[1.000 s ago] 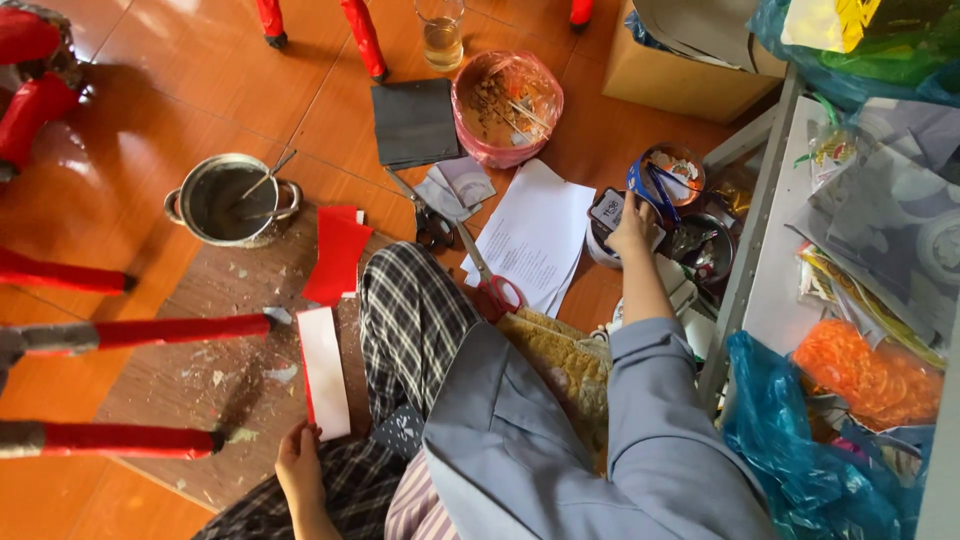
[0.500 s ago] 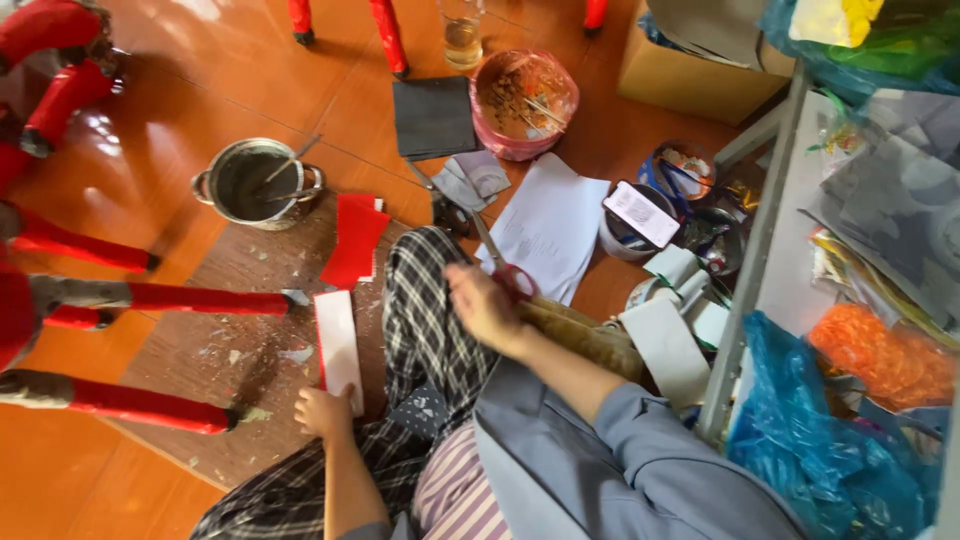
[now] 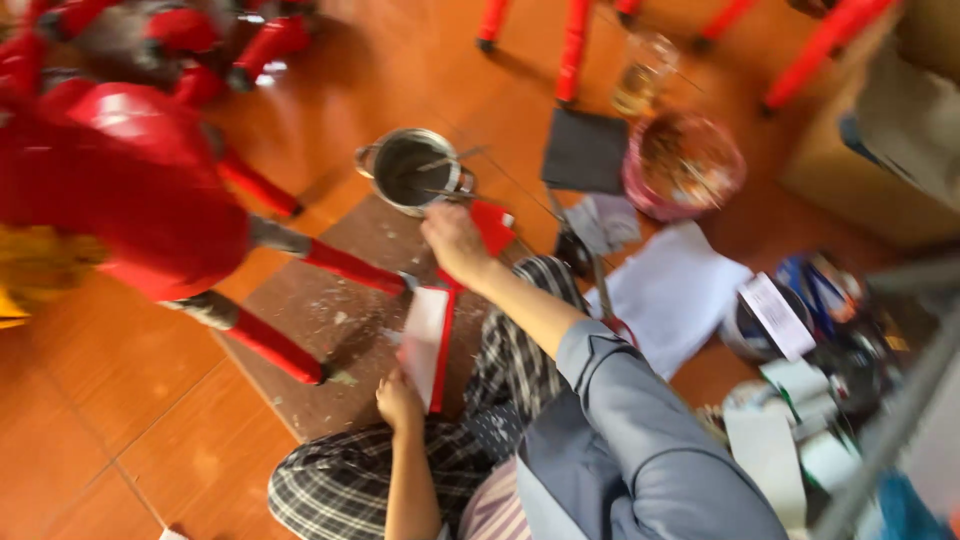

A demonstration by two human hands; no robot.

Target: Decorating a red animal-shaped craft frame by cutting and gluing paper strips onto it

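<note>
Stool in red plastic sat at far left. Left hand pressed the near end of a red-and-white paper strip, fingers too blurry to tell. Strip ran away from the person towards the right hand, loosely curled just short of the metal pot.

pot — behind folded card

Home craft corner: orange tiled floor, red plastic stools, metal pot, paper sheets
</note>
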